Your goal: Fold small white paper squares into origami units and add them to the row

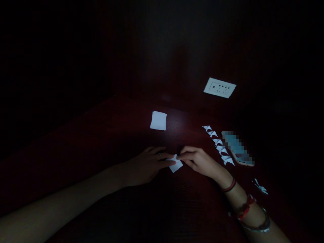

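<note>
A small white square of paper (176, 166) lies on the dark red table, turned so that a corner points toward me. My left hand (152, 162) is stretched out flat, with two fingertips resting on the paper's left part and a ring on one finger. From the right, my right hand (196, 159) touches the paper's upper right edge, its index finger extended and the other fingers curled. Whether its thumb and finger pinch the edge is too dark to tell. Beyond both hands sits a neat stack of white paper squares (158, 120).
To the right, several folded white paper pieces (219, 145) stand in a slanting row beside a phone (238, 148). Another crumpled-looking paper piece (260, 187) lies nearer my right forearm. A white socket plate (220, 87) is on the back wall. The surroundings are very dark.
</note>
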`<move>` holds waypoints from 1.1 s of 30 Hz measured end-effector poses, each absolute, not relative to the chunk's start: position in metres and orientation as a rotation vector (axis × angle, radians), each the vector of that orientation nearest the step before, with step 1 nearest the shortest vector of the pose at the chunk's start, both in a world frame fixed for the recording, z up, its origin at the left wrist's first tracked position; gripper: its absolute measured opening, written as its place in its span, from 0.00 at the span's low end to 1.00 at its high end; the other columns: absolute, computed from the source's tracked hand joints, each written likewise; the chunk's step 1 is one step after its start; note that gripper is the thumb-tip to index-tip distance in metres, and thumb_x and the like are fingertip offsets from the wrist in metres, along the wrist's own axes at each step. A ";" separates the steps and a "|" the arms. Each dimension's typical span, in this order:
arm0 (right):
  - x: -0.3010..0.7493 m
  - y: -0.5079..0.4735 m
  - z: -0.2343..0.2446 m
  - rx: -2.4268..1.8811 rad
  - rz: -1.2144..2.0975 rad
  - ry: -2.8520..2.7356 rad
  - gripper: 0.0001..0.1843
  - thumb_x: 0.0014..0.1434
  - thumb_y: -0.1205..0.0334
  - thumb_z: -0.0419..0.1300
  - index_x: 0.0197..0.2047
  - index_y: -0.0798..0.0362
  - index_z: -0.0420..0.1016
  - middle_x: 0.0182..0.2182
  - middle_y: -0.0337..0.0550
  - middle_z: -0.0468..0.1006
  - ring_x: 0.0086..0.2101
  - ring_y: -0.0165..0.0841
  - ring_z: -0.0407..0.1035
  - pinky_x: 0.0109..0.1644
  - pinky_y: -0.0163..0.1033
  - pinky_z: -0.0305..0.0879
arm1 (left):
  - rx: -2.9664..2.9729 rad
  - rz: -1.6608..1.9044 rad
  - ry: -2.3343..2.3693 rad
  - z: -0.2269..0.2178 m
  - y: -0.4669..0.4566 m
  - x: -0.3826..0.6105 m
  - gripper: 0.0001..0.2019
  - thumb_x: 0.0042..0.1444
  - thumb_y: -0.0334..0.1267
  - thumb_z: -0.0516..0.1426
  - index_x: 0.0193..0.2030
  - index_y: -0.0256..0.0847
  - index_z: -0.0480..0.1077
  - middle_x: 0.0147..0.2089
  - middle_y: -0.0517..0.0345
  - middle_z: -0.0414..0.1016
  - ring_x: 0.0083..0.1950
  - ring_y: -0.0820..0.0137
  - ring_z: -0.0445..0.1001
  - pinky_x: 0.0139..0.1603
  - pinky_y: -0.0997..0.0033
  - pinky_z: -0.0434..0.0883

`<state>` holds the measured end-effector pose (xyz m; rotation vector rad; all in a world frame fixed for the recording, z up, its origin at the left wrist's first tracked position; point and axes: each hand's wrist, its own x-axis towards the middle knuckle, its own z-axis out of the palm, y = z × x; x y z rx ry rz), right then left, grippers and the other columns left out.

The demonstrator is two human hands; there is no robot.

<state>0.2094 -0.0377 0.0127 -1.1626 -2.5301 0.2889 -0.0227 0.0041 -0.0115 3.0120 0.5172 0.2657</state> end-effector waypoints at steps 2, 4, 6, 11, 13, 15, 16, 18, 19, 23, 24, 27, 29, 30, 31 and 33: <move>0.211 -0.040 0.015 -1.147 0.259 -2.575 0.16 0.56 0.74 0.50 0.43 0.51 0.72 0.39 0.43 0.71 0.38 0.29 0.66 0.42 0.35 0.63 | 3.006 0.254 0.523 -0.011 0.004 -0.022 0.33 0.51 0.22 0.48 0.60 0.54 0.48 0.63 0.64 0.51 0.62 0.57 0.46 0.55 0.52 0.53; 0.212 -0.041 0.017 -1.134 0.242 -2.604 0.17 0.55 0.74 0.50 0.44 0.51 0.73 0.40 0.42 0.72 0.39 0.29 0.67 0.44 0.35 0.63 | 3.001 0.249 0.534 -0.010 0.003 -0.022 0.32 0.51 0.22 0.48 0.60 0.55 0.49 0.62 0.65 0.51 0.62 0.57 0.46 0.55 0.52 0.53; 0.211 -0.041 0.018 -1.123 0.230 -2.622 0.17 0.55 0.75 0.50 0.43 0.52 0.73 0.40 0.42 0.73 0.40 0.29 0.67 0.45 0.36 0.64 | 2.997 0.254 0.539 -0.009 0.002 -0.022 0.32 0.51 0.22 0.47 0.60 0.55 0.49 0.62 0.64 0.52 0.62 0.57 0.47 0.55 0.52 0.53; 0.208 -0.044 0.022 -1.121 0.228 -2.645 0.18 0.54 0.76 0.50 0.44 0.52 0.73 0.41 0.42 0.74 0.41 0.30 0.67 0.47 0.37 0.64 | 2.994 0.257 0.522 -0.007 0.003 -0.022 0.31 0.51 0.22 0.47 0.60 0.54 0.50 0.62 0.64 0.52 0.62 0.59 0.47 0.55 0.54 0.53; 0.208 -0.045 0.023 -1.125 0.233 -2.655 0.18 0.54 0.76 0.50 0.45 0.52 0.72 0.41 0.42 0.73 0.42 0.30 0.67 0.47 0.38 0.63 | 2.993 0.250 0.526 -0.008 0.004 -0.022 0.32 0.50 0.22 0.47 0.60 0.54 0.50 0.62 0.65 0.52 0.62 0.59 0.47 0.56 0.54 0.53; 0.208 -0.046 0.024 -1.124 0.235 -2.664 0.19 0.54 0.76 0.50 0.46 0.51 0.72 0.41 0.41 0.73 0.42 0.31 0.67 0.48 0.38 0.63 | 2.987 0.237 0.526 -0.009 0.004 -0.023 0.32 0.50 0.21 0.47 0.60 0.54 0.49 0.62 0.66 0.52 0.62 0.59 0.47 0.56 0.54 0.53; 0.208 -0.046 0.024 -1.126 0.235 -2.668 0.20 0.54 0.76 0.50 0.46 0.51 0.71 0.41 0.41 0.73 0.42 0.30 0.67 0.48 0.38 0.63 | 2.984 0.228 0.524 -0.008 0.004 -0.023 0.32 0.50 0.21 0.47 0.60 0.54 0.49 0.62 0.66 0.52 0.62 0.59 0.47 0.56 0.54 0.53; 0.209 -0.047 0.025 -1.136 0.232 -2.679 0.21 0.54 0.76 0.50 0.47 0.49 0.71 0.41 0.41 0.73 0.42 0.31 0.67 0.47 0.38 0.63 | 2.978 0.211 0.527 -0.007 0.005 -0.023 0.32 0.50 0.21 0.47 0.60 0.54 0.50 0.62 0.67 0.51 0.62 0.60 0.46 0.56 0.55 0.53; 0.209 -0.047 0.025 -1.141 0.228 -2.686 0.21 0.54 0.76 0.50 0.48 0.49 0.70 0.41 0.40 0.73 0.42 0.31 0.67 0.47 0.38 0.63 | 2.976 0.201 0.531 -0.007 0.005 -0.022 0.32 0.50 0.22 0.47 0.60 0.53 0.50 0.62 0.67 0.51 0.62 0.60 0.46 0.56 0.55 0.53; 0.208 -0.046 0.025 -1.152 0.195 -2.718 0.21 0.55 0.75 0.50 0.48 0.48 0.70 0.41 0.40 0.73 0.42 0.31 0.67 0.46 0.39 0.63 | 2.976 0.192 0.537 -0.004 0.004 -0.021 0.31 0.50 0.22 0.48 0.59 0.53 0.51 0.62 0.67 0.51 0.62 0.60 0.47 0.57 0.54 0.53; 0.208 -0.046 0.025 -1.154 0.179 -2.727 0.21 0.55 0.75 0.50 0.48 0.48 0.70 0.41 0.40 0.73 0.42 0.32 0.67 0.47 0.39 0.62 | 2.976 0.199 0.538 -0.004 0.004 -0.021 0.31 0.50 0.22 0.47 0.59 0.53 0.51 0.62 0.68 0.52 0.62 0.60 0.47 0.56 0.55 0.53; 0.208 -0.045 0.026 -1.171 0.124 -2.755 0.19 0.55 0.74 0.49 0.47 0.48 0.71 0.41 0.40 0.74 0.42 0.32 0.67 0.47 0.40 0.61 | 2.979 0.208 0.533 -0.003 0.004 -0.021 0.31 0.50 0.22 0.47 0.59 0.53 0.51 0.62 0.67 0.52 0.62 0.60 0.47 0.57 0.55 0.53; 0.208 -0.045 0.026 -1.190 0.092 -2.764 0.18 0.55 0.74 0.49 0.45 0.49 0.71 0.41 0.40 0.74 0.42 0.32 0.67 0.47 0.40 0.61 | 2.982 0.205 0.528 -0.004 0.004 -0.022 0.31 0.50 0.22 0.48 0.59 0.53 0.51 0.62 0.67 0.52 0.62 0.60 0.47 0.57 0.55 0.52; 0.208 -0.046 0.026 -1.198 0.081 -2.765 0.18 0.55 0.74 0.49 0.45 0.49 0.72 0.41 0.40 0.74 0.42 0.32 0.67 0.47 0.40 0.61 | 2.983 0.204 0.527 -0.004 0.004 -0.022 0.31 0.50 0.22 0.48 0.59 0.52 0.51 0.62 0.67 0.52 0.62 0.60 0.47 0.57 0.55 0.52; 0.209 -0.046 0.027 -1.204 0.072 -2.767 0.18 0.55 0.74 0.49 0.44 0.50 0.72 0.41 0.40 0.74 0.42 0.32 0.67 0.47 0.39 0.61 | 2.984 0.205 0.527 -0.005 0.004 -0.022 0.31 0.50 0.22 0.48 0.59 0.52 0.51 0.62 0.67 0.52 0.62 0.60 0.47 0.57 0.55 0.52; 0.209 -0.046 0.027 -1.211 0.059 -2.775 0.17 0.56 0.74 0.49 0.44 0.49 0.72 0.41 0.39 0.74 0.42 0.32 0.67 0.47 0.39 0.60 | 2.981 0.216 0.527 -0.005 0.004 -0.023 0.31 0.50 0.22 0.47 0.59 0.53 0.52 0.62 0.67 0.51 0.62 0.60 0.47 0.57 0.55 0.53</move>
